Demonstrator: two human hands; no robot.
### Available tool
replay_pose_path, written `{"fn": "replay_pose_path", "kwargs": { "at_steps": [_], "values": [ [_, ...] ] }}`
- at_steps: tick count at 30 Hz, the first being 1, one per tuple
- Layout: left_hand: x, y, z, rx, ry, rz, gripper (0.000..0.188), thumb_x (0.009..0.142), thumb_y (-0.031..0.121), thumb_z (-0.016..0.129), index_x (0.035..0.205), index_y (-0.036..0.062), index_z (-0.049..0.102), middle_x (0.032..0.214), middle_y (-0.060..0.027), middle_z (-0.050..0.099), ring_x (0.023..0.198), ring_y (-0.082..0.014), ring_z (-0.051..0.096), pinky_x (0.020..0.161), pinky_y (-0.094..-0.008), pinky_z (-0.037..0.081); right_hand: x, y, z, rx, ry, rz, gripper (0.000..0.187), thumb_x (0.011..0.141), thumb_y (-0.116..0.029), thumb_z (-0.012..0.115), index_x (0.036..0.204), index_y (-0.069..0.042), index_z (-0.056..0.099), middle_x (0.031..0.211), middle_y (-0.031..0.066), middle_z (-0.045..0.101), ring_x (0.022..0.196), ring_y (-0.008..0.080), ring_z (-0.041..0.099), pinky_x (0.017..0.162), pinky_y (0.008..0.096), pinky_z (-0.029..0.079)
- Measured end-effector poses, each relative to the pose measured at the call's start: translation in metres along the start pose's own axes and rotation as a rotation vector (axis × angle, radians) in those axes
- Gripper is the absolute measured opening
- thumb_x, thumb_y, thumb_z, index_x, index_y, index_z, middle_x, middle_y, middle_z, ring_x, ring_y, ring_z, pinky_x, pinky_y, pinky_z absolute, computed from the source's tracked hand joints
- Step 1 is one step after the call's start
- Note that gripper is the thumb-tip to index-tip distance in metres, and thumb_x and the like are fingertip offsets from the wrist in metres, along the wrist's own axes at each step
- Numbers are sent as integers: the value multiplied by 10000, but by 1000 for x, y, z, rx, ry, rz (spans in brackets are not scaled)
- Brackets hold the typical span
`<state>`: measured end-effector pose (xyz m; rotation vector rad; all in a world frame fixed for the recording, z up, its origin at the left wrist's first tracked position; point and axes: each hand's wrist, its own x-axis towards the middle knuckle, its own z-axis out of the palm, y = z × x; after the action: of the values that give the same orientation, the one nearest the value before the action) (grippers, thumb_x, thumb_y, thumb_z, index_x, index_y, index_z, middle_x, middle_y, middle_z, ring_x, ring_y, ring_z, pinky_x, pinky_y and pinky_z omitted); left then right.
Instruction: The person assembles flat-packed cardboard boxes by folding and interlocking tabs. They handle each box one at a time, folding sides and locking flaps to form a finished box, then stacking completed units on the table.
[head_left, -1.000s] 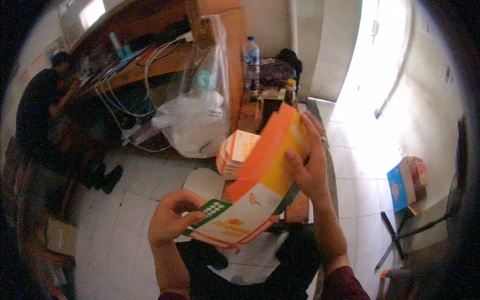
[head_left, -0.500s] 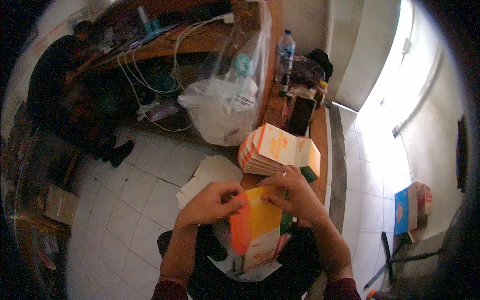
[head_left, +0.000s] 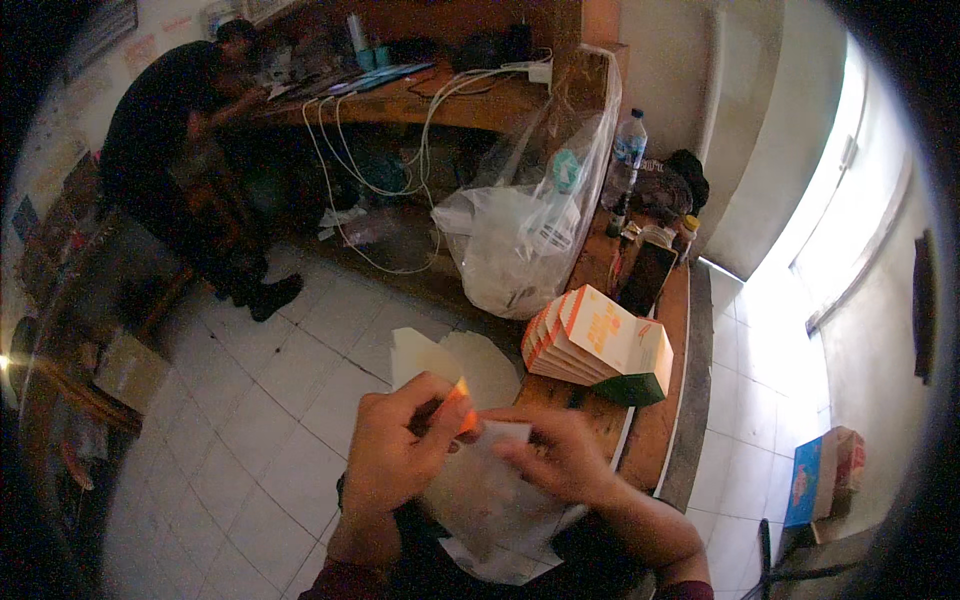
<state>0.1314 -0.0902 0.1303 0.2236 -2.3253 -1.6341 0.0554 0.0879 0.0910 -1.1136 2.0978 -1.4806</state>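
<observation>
Left hand: the left hand (head_left: 405, 440), left of the frame's lower centre, pinched the orange edge of a carton between thumb and bent fingers.
Right hand: the right hand (head_left: 560, 455), just beside it to the right, had its fingers bent over a white flap (head_left: 507, 431); it was blurred, so whether thumb and fingers pressed together on the flap could not be told.
Carton: the carton (head_left: 465, 418) was at the 2 hands, in the frame's lower centre, its orange edge up; how far it reached below them could not be told.
Sleeves: 2 dark red sleeves (head_left: 345, 580) showed at the bottom edge.
Bench: a wooden bench (head_left: 655, 440) ran right of centre, bearing a stack of folded boxes (head_left: 615, 335), white with orange and green parts, near the right hand.
Behind the stack: a black phone (head_left: 650, 275), a small bottle with a yellow cap (head_left: 688, 232) and a tall clear bottle (head_left: 629, 150).
Plastic bag: a clear plastic bag (head_left: 515, 245) hung at upper centre, beside a desk (head_left: 480, 108) with white cables (head_left: 425, 140).
Upper left: a person in dark clothes (head_left: 160, 140) leaned toward the desk.
Lower right: a blue box (head_left: 806, 485) stood on the floor.
</observation>
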Motion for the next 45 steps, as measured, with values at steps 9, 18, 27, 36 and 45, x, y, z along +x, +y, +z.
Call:
{"fn": "replay_pose_path", "kwargs": {
  "at_steps": [9,18,27,36,45],
  "values": [
    [13,-55,63,-66,-83,161,217,903,214,625,925,-1,640,715,-86,655,662,-112,613,622,-274,492,-39,57,-23,-97,487,53,88,803,-30,663,871,24,651,815,76,644,772,150,614,696,264,492],
    [17,-67,74,-231,-133,193,213,866,79,648,1043,-39,650,927,-107,627,804,-165,633,674,-264,522,-35,52,-28,35,624,159,85,806,-69,679,840,-5,634,757,62,636,739,119,601,687,257,473],
    [16,-68,116,-312,83,241,196,849,-15,640,1043,-48,647,948,-99,576,818,-157,634,716,-252,547,-39,49,-33,275,604,142,107,854,-84,644,897,12,624,842,43,609,792,101,583,718,253,472],
    [18,-75,106,-42,109,347,140,838,6,642,967,-40,665,912,-114,580,823,-198,619,715,-284,504,-35,61,-28,-22,555,72,80,854,-70,637,875,7,637,824,78,611,729,139,602,664,252,469],
    [22,-69,108,39,171,422,142,769,23,701,910,2,697,823,-109,589,706,-204,603,610,-280,470,-29,60,-15,-30,824,24,114,777,-101,734,745,-15,667,686,73,630,588,149,563,546,275,435]
  ]
}}
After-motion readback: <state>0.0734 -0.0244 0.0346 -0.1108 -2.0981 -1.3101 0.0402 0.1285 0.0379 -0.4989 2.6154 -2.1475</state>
